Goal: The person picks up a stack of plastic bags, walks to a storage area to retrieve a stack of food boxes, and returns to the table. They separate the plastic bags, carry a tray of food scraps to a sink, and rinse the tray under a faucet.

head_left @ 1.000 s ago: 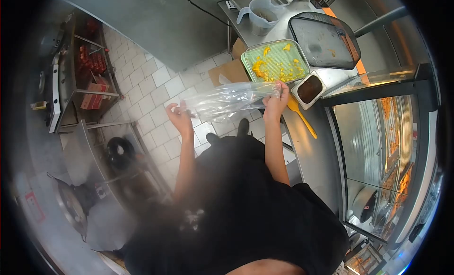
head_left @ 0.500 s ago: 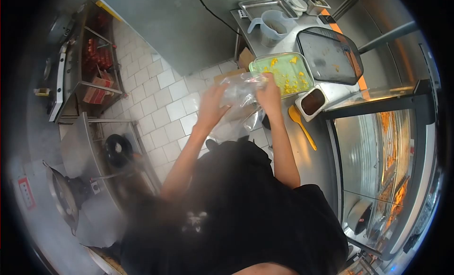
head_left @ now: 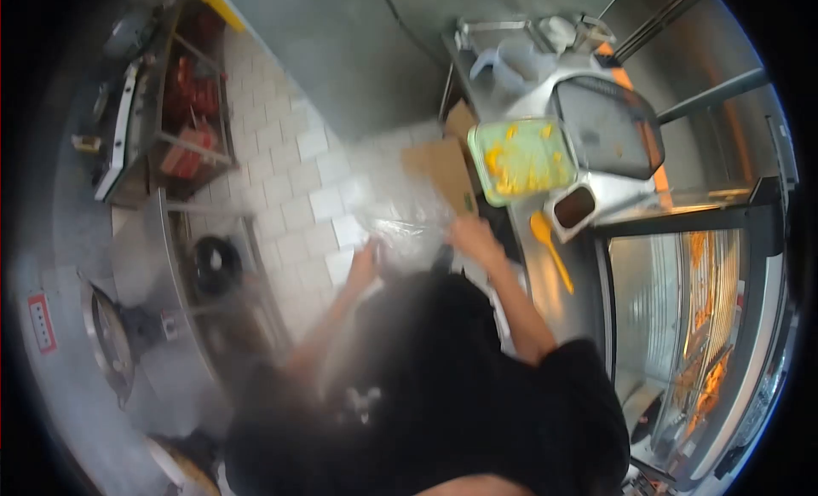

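Note:
A clear plastic bag [head_left: 404, 227] stretches between my two hands in front of my dark shirt, over the tiled floor. My left hand [head_left: 364, 264] pinches its left edge, blurred by motion. On the opposite side my right hand [head_left: 473, 238] grips the bag with closed fingers. Beyond my right hand, a green container [head_left: 526, 158] holds yellow food bits on the steel counter. A yellow spatula [head_left: 552, 249] lies just below it, next to a small container of dark brown contents [head_left: 575, 208].
A dark-lidded tray [head_left: 605, 125] and a clear jug [head_left: 516, 68] stand at the counter's back. A glass display case [head_left: 673, 308] with orange-lit food is at right. Cardboard [head_left: 443, 168] sits by the counter. A wok [head_left: 106, 338] is at far left.
Both hands have come down and closer to my body with the bag, away from the green container. The camera view has shifted slightly, and more cardboard shows.

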`<state>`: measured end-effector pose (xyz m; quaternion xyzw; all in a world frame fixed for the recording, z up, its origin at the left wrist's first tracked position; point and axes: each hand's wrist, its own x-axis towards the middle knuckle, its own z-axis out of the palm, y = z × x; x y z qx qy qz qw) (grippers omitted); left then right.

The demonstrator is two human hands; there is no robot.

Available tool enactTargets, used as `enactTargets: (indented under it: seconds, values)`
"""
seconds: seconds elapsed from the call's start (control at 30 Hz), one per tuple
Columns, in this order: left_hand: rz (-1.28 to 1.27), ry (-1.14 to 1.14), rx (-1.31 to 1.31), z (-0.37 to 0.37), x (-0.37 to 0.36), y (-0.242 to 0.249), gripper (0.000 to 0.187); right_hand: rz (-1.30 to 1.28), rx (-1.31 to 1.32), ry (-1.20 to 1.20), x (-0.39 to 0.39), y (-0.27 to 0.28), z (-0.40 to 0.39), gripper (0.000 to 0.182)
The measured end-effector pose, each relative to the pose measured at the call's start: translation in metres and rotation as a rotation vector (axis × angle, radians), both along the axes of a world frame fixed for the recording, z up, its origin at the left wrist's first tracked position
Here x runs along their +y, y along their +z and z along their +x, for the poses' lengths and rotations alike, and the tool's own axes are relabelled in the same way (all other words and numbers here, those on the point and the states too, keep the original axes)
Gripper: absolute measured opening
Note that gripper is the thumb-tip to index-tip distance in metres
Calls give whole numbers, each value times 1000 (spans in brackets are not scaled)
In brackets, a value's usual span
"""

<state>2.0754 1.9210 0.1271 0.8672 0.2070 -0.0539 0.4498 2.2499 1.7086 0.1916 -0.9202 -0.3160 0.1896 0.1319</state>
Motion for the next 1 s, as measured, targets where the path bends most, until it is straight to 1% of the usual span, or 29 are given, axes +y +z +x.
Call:
enactTargets:
  seconds: [0.03,0.07,0.1,0.13,0.17,0.2,0.23,0.27,0.3,0.33,0.37,0.4,0.47,0.53,0.57,0.6,0.63,0.77,0.8,0.9,1.0]
  values:
    - [-43,-101,-44,-10,-3,18,25,332,-189,-58,-8,-20,-9,28]
    - [-96,-204,-59,-18,-3,29,38,288,-62,-212,0,-2,-8,21]
    - [-698,-12,96,-31,0,39,39,345,71,-203,2,33,-5,24]
    - [-1279,213,270,-46,8,50,42,408,207,-205,5,53,-1,28]
    - [-1530,314,273,-46,18,61,45,424,215,-115,2,47,13,32]
    - [-1786,420,284,-58,24,69,49,434,189,-129,1,56,30,32]
    - [-1198,282,495,-79,49,24,65,374,568,113,-3,70,37,34]
    - [-1463,116,346,-92,72,3,63,304,937,367,-6,78,42,37]
    - [-1716,-63,178,-101,96,-18,62,210,1017,398,-4,76,45,48]
    - [-1561,140,90,-130,128,-72,60,214,1007,392,1,87,46,48]
    - [-1393,338,8,-150,149,-112,57,252,841,322,9,108,41,49]
    - [-1388,332,18,-137,137,-71,57,289,680,248,16,128,33,50]
    - [-788,654,225,-45,125,34,49,297,-389,304,38,161,14,42]
    - [-724,614,215,-36,124,33,47,334,-463,419,71,241,-3,32]
    - [-680,599,198,-32,123,33,45,422,-373,490,81,276,-16,25]
    - [-637,587,182,-28,123,32,43,417,-312,589,76,325,-22,21]
    - [-597,576,164,-24,122,31,42,298,-361,676,78,353,-31,28]
    - [-474,556,71,-11,119,27,35,312,-237,645,69,339,-26,28]
    - [-474,562,81,-10,111,37,35,312,-207,639,67,337,-26,27]
    - [-335,574,92,-4,90,58,40,315,-128,643,63,330,-25,27]
    - [-145,649,81,1,75,69,51,372,-62,713,77,327,-26,27]
